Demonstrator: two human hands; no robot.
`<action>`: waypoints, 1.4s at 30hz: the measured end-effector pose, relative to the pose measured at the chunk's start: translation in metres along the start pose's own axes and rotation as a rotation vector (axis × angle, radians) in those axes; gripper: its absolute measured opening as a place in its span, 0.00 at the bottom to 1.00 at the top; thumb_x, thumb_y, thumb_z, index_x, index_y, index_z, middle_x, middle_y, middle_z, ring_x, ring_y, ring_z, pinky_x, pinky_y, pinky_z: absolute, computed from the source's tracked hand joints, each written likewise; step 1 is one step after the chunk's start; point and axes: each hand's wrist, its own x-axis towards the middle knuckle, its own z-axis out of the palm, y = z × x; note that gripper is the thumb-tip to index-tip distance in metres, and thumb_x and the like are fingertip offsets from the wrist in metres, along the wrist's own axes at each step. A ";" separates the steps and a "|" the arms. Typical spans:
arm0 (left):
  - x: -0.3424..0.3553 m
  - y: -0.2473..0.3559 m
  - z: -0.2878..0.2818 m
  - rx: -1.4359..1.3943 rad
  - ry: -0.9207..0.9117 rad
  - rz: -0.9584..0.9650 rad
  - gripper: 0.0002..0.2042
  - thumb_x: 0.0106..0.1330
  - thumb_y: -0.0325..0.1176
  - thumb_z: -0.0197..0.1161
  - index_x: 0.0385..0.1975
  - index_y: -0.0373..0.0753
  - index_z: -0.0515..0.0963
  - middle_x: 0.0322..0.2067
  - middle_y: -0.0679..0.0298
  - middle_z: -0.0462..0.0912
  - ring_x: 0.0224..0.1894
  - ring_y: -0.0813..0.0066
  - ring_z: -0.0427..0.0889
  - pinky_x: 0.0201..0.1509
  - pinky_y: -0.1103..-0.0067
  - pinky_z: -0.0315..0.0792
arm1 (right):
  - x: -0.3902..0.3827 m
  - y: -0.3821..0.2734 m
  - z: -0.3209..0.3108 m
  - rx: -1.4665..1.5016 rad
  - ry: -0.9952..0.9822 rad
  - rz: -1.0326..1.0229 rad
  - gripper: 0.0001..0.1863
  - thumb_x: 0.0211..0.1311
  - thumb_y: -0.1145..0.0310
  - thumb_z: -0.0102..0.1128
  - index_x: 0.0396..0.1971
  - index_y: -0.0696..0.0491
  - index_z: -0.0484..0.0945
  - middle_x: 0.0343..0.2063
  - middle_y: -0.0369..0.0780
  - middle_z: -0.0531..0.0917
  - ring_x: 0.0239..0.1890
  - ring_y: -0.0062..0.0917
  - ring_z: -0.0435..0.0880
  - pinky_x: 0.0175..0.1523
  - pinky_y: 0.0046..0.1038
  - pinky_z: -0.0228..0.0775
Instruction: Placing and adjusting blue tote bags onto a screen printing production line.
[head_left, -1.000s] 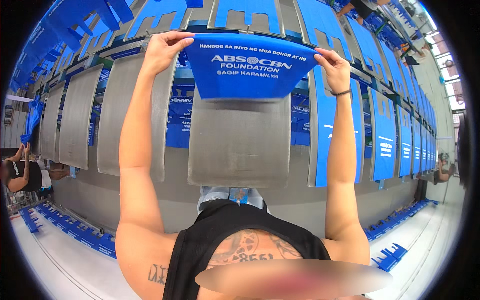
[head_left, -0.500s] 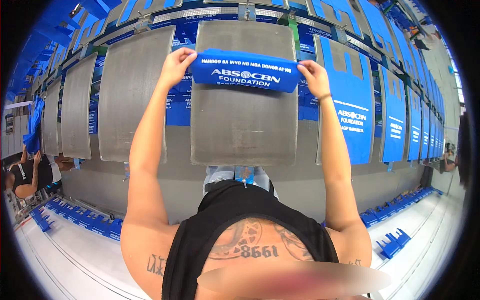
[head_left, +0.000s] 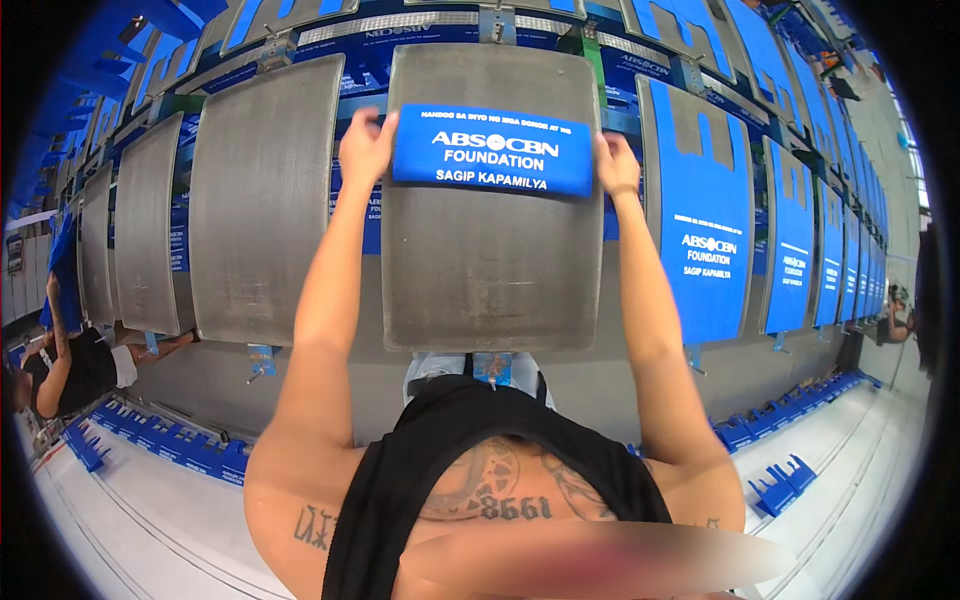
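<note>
A folded blue fabric bag [head_left: 491,176] with white printing lies across the upper part of a grey flat plate [head_left: 490,270] in front of me. My left hand [head_left: 367,150] is at the bag's left edge, thumb and curled fingers apart, with nothing visibly pinched. On the opposite side, my right hand [head_left: 618,165] is beside the bag's right edge, fingers loosely bent and partly apart. Both hands overlap the side edges of the plate, and I cannot tell how firmly either touches the cloth.
Bare grey plates [head_left: 265,200] stand in a row to the left. Blue printed bags [head_left: 700,215] lie on plates to the right. Folded blue pieces [head_left: 785,487] rest on the white floor. Another person [head_left: 75,365] works at far left, holding blue cloth.
The bag, held by its two ends before, now lies flatter on the plate with more of its print showing. Both hands have come slightly lower and loosened at its edges.
</note>
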 end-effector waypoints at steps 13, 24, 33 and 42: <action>-0.051 -0.007 0.025 -0.683 -0.025 -0.591 0.11 0.53 0.30 0.71 0.26 0.31 0.76 0.28 0.57 0.80 0.27 0.72 0.81 0.24 0.75 0.82 | -0.062 0.005 -0.002 0.797 -0.084 0.575 0.08 0.52 0.76 0.66 0.28 0.60 0.75 0.29 0.43 0.80 0.29 0.28 0.80 0.35 0.29 0.80; -0.327 -0.041 -0.122 -0.999 -0.175 -0.809 0.24 0.63 0.40 0.63 0.55 0.36 0.69 0.41 0.63 0.78 0.38 0.76 0.77 0.36 0.78 0.74 | -0.242 -0.006 -0.102 0.836 -0.787 0.461 0.14 0.62 0.74 0.55 0.48 0.55 0.74 0.40 0.35 0.81 0.39 0.18 0.78 0.42 0.24 0.72; -0.663 -0.172 -0.222 -1.237 0.116 -1.180 0.19 0.65 0.40 0.61 0.52 0.39 0.72 0.39 0.68 0.78 0.37 0.80 0.74 0.38 0.80 0.68 | -0.470 -0.065 -0.034 0.439 -1.294 0.103 0.20 0.59 0.76 0.59 0.51 0.63 0.70 0.25 0.30 0.75 0.28 0.11 0.75 0.34 0.16 0.73; -0.816 -0.323 -0.143 -1.540 0.202 -1.602 0.08 0.61 0.36 0.65 0.35 0.41 0.76 0.28 0.69 0.77 0.27 0.79 0.74 0.30 0.80 0.73 | -0.543 0.039 0.155 0.005 -1.479 0.173 0.17 0.59 0.74 0.61 0.48 0.60 0.74 0.23 0.29 0.76 0.27 0.12 0.77 0.33 0.19 0.75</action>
